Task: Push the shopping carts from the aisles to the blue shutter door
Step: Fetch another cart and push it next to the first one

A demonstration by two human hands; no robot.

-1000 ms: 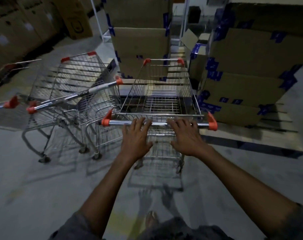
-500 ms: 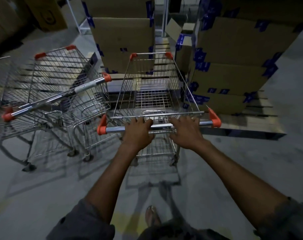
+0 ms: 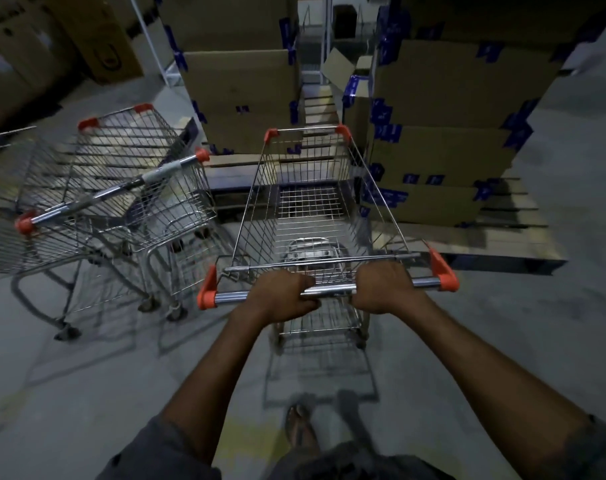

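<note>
Your left grip (image 3: 282,294) and your right grip (image 3: 384,285) were both curled tight round the shiny handle bar (image 3: 331,289) of the shopping cart (image 3: 305,209) — one on each side of the middle. The cart stood on the grey floor (image 3: 86,393) right in front of you. Its front end pointed at tall stacks of brown boxes (image 3: 440,157) with blue tape. Another cart (image 3: 121,157) stood near it on your left — turned at a slant, with orange ends on its handle.

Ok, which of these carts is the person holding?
The cart straight ahead: the left hand and right hand both grip its handle. The cart on the left is untouched.
</note>
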